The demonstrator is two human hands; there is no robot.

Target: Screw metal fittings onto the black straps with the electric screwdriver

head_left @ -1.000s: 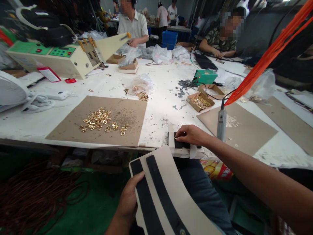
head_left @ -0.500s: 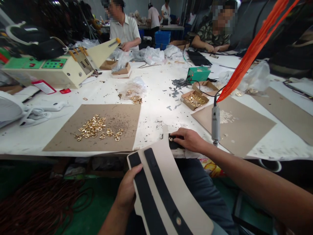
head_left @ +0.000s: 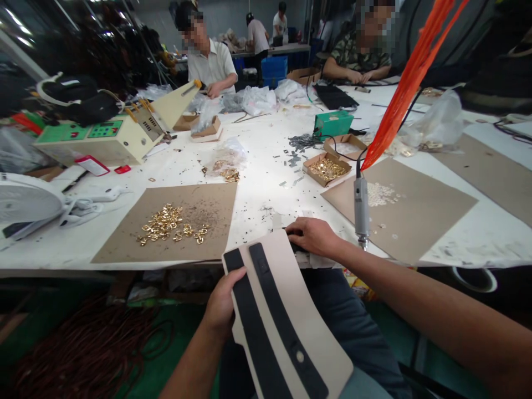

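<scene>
My left hand (head_left: 222, 305) grips the left edge of a curved beige panel (head_left: 305, 302), its thumb on top of a black strip. Two black strips (head_left: 270, 291) run along the panel, and the inner one bears a small round light-coloured spot near its lower end. The panel slants over my lap, its top end at the table's edge. My right hand (head_left: 313, 235) rests at that edge with bent fingers closed on a small black piece (head_left: 300, 247). Most of that piece is hidden by the fingers and the panel.
Gold buckles (head_left: 162, 224) lie on a brown board (head_left: 124, 244) at left. A silver hand tool (head_left: 361, 208) hangs on an orange cord (head_left: 409, 83) beside my right forearm. Behind stand a carton of gold parts (head_left: 328, 169), a green box (head_left: 333, 123) and a cream machine (head_left: 112, 141). Co-workers sit opposite.
The panel's top end has shifted right and up toward my right hand. A gold fitting on the black piece, visible before, is now hidden. The head view has turned slightly.
</scene>
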